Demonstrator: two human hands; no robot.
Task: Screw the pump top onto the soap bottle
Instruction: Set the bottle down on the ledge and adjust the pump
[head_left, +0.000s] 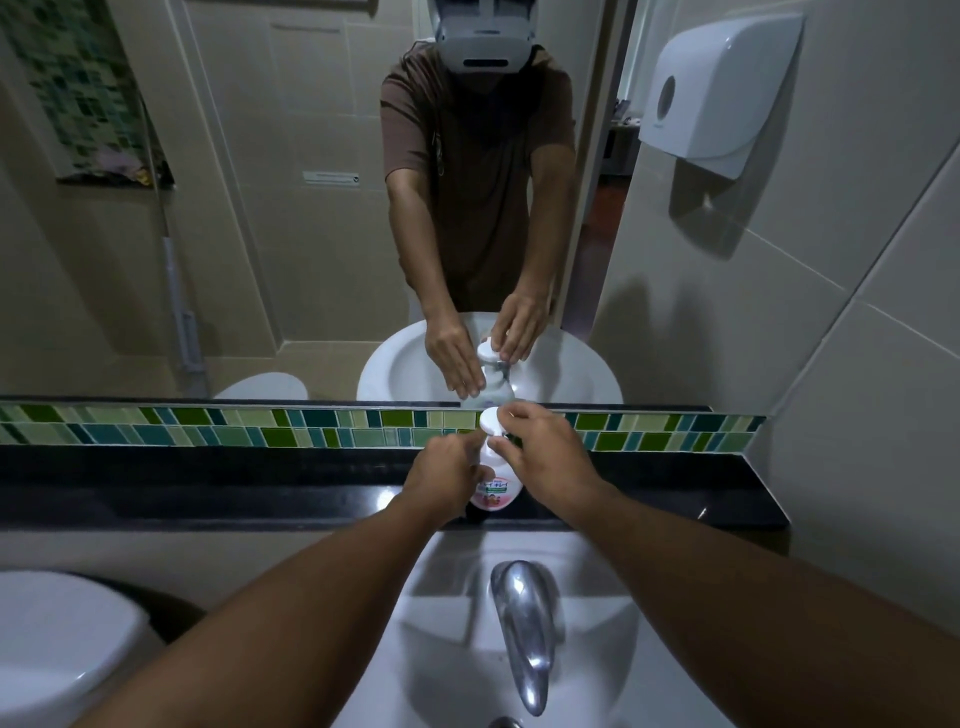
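Head view: both hands grip white plastic pump top (491, 422), rounded soap bottle (496, 488).

Soap bottle (493, 491) upright on black ledge; white pump top (491, 420) seated.

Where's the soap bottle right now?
In the head view, the soap bottle stands centre frame on the black ledge behind the faucet, between the left hand and right hand.

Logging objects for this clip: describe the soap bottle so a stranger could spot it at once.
Find the black ledge under the mirror, behind the white sink. The soap bottle stands there above the chrome tap, between the left hand and right hand. It alone is pinkish-white, with a white pump top.
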